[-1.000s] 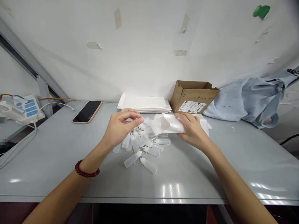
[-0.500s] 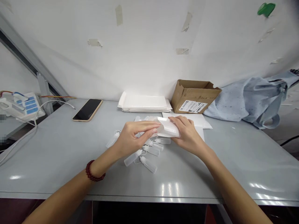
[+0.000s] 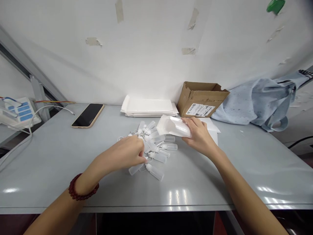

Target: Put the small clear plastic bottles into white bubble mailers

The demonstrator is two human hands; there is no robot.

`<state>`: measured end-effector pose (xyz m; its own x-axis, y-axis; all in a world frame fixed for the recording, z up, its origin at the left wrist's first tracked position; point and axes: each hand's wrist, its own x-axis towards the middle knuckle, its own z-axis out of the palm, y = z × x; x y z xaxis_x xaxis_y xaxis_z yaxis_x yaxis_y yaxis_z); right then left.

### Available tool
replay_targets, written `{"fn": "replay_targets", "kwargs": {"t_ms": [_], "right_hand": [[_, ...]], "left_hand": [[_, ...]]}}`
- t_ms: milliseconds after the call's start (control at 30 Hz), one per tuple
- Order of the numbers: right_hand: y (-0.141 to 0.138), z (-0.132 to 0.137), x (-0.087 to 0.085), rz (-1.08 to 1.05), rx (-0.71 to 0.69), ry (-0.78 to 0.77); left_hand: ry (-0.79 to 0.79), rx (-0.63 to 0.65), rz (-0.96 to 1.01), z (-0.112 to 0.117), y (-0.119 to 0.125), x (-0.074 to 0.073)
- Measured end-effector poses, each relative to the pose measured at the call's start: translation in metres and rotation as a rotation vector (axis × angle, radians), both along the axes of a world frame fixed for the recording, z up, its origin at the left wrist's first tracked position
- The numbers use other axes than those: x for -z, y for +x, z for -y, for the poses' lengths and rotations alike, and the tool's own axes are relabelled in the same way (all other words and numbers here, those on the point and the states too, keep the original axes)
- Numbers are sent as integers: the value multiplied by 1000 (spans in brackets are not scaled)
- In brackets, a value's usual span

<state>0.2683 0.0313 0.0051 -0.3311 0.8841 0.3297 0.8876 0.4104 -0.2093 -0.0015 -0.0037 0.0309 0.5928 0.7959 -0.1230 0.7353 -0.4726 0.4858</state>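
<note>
Right hand [image 3: 198,136] wraps white pouch [image 3: 182,128]; best hold mouth [image 3: 164,125] gaping toward nine o'clock. Left hand [image 3: 130,151] half-curled over bottles [image 3: 158,157]; can't tell grip.

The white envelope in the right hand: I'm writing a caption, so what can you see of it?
The white envelope looks like glossy paper or thin plastic. It is bulged, its mouth open, with a flap spreading left toward the small bottles. The right hand grips its right end, covering that part. Whether the flap touches the bottles, and what is inside, cannot be told.
</note>
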Motion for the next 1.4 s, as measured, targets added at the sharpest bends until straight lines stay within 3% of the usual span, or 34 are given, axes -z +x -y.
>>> {"fn": "replay_targets", "kwargs": {"t_ms": [133, 367, 500, 600, 733, 833, 1000, 1267, 1400], "right_hand": [[1, 0, 1, 11, 0, 9], [1, -1, 2, 21, -14, 20], [0, -1, 2, 22, -9, 5], [0, 0, 1, 22, -11, -1], [-2, 1, 1, 12, -34, 15], [-4, 4, 0, 13, -59, 29], [-9, 8, -1, 25, -89, 15], [-9, 10, -3, -2, -92, 11], [-11, 12, -4, -15, -114, 4]], "left_hand": [[24, 6, -103, 6, 2, 1], [178, 40, 2, 9, 7, 5], [92, 35, 34, 5, -1, -1], [-75, 5, 78, 1, -8, -13], [-261, -96, 301, -3, -12, -27], [-177, -164, 546, -7, -9, -25], [-56, -294, 824, -14, 3, -11], [111, -363, 1039, -18, 6, -5], [163, -406, 937, -15, 13, 2]]}}
